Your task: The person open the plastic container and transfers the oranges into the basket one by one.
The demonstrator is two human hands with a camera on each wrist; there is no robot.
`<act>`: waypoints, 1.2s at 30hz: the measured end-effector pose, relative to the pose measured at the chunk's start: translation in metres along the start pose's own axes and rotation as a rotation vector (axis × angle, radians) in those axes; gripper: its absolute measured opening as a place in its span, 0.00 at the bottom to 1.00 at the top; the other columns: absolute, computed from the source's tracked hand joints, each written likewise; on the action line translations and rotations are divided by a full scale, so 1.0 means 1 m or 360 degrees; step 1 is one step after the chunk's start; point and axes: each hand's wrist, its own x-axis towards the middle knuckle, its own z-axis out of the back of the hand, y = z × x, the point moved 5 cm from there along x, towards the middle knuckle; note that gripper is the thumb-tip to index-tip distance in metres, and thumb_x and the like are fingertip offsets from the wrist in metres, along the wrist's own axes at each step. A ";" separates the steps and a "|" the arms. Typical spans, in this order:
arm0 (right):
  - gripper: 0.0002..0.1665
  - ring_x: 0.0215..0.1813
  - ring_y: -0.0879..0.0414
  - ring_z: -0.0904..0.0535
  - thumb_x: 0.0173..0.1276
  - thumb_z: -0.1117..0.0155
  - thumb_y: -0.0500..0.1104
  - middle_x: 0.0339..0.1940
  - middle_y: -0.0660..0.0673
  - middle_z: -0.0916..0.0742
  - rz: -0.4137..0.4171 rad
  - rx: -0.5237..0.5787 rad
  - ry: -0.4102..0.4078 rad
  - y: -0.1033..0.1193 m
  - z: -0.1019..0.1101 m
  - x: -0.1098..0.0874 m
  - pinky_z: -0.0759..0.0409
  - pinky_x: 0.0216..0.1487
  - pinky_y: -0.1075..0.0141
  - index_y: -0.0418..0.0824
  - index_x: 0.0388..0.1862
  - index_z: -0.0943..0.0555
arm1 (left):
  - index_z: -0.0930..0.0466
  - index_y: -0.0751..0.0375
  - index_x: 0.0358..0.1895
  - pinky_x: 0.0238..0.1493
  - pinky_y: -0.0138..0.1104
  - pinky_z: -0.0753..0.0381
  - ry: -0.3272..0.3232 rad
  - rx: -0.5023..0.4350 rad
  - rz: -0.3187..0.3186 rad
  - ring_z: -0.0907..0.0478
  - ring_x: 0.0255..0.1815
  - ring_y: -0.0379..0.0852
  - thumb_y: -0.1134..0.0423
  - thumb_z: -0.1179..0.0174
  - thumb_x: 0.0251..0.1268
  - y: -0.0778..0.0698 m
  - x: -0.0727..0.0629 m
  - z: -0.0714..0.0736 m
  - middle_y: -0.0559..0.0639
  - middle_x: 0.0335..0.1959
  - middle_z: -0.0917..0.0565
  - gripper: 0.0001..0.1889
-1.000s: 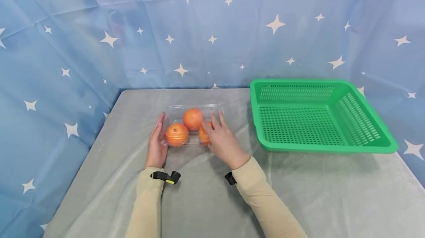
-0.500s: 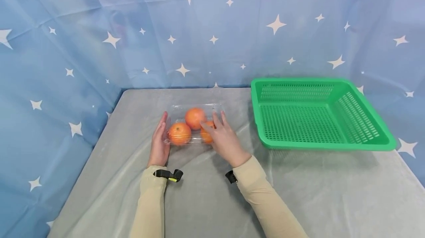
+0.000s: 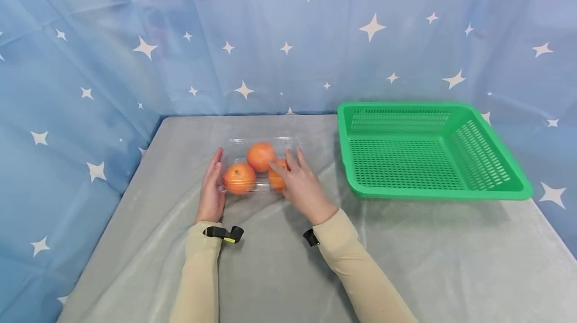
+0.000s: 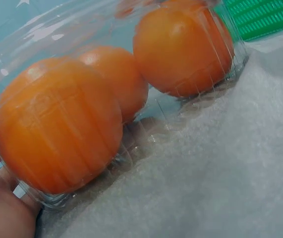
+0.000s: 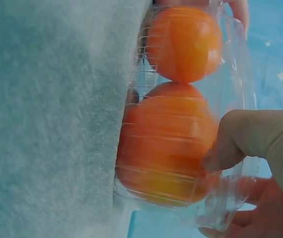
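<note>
A clear plastic box (image 3: 238, 148) with three oranges in it lies on the grey cloth. One orange (image 3: 239, 179) is at the front left, another orange (image 3: 261, 156) behind it. The third orange (image 3: 276, 179) is partly covered by my right hand (image 3: 307, 189). My left hand (image 3: 211, 190) rests along the box's left end, fingers straight and pointing away from me. In the right wrist view, my right thumb (image 5: 248, 131) bends over the rim against the nearest orange (image 5: 166, 148), while the other fingers (image 5: 260, 198) lie outside the box's right end, holding the wall between them.
A green perforated basket (image 3: 433, 194) stands to the right of the box, near the table's back edge. The grey cloth (image 3: 270, 273) covers the table. A blue curtain (image 3: 315, 37) with white stars hangs behind and on the left.
</note>
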 end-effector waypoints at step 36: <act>0.35 0.60 0.27 0.42 0.47 0.36 0.32 0.59 0.26 0.32 -0.0027 -0.0071 0.0071 0.003 -0.003 0.005 0.24 0.44 0.51 0.46 0.58 0.27 | 0.51 0.54 0.70 0.59 0.27 0.39 0.0077 -0.0093 -0.0019 0.59 0.70 0.46 0.59 0.59 0.69 -0.003 0.001 -0.005 0.43 0.70 0.51 0.27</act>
